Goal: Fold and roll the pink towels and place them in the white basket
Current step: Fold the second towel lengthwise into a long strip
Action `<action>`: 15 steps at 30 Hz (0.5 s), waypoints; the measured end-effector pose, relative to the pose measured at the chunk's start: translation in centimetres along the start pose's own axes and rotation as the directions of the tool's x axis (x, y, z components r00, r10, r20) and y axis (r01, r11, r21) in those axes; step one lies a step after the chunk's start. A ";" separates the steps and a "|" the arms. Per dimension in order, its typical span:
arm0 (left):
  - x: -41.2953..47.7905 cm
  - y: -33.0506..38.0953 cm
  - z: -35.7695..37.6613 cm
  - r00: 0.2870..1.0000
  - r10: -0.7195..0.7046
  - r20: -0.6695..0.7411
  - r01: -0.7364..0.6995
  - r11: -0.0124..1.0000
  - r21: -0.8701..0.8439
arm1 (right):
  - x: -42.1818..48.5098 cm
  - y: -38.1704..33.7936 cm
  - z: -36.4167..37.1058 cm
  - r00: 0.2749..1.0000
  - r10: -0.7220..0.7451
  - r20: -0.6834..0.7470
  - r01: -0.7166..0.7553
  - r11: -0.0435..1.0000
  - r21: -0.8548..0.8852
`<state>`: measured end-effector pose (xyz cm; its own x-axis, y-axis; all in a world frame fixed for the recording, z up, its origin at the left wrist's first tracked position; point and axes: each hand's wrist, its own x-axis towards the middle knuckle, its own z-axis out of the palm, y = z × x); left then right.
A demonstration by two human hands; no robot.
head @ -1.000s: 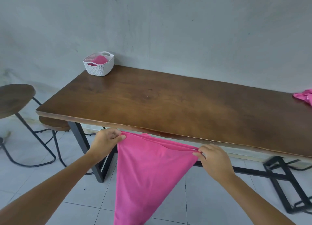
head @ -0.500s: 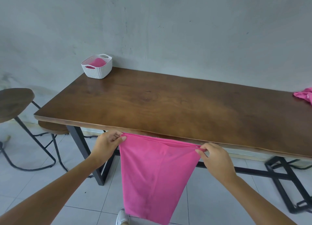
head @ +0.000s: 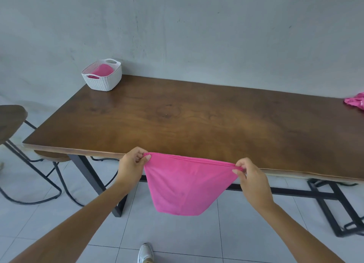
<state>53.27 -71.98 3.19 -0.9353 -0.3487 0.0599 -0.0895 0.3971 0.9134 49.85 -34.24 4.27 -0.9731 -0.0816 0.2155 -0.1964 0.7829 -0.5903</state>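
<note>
A pink towel (head: 187, 185) hangs doubled in the air just in front of the table's near edge. My left hand (head: 132, 165) pinches its top left corner and my right hand (head: 250, 177) pinches its top right corner, stretching the top edge taut. The white basket (head: 106, 81) stands at the table's far left corner with a rolled pink towel (head: 102, 70) inside. More crumpled pink towels (head: 355, 103) lie at the table's far right edge.
The long dark wooden table (head: 197, 120) stands against a grey wall. A round stool (head: 10, 120) is at the left, another stool seat (head: 52, 157) sits under the table. Black metal table legs (head: 334, 203) stand on the tiled floor. A shoe (head: 145, 253) shows below.
The towel's hanging part has swung up and now looks shorter. Both hands hold the same corners and have risen closer to the table's edge.
</note>
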 end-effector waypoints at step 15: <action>8.7 -1.2 5.7 0.985 0.054 -0.162 0.019 0.909 0.417 | 9.7 1.2 6.8 0.883 0.411 -0.225 -0.410 0.911 0.054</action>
<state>43.27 -70.61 0.31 -0.8711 -0.4597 0.1731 -0.2420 0.7083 0.6632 39.33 -38.30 0.39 -0.9131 0.3886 0.1232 0.2134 0.7132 -0.6676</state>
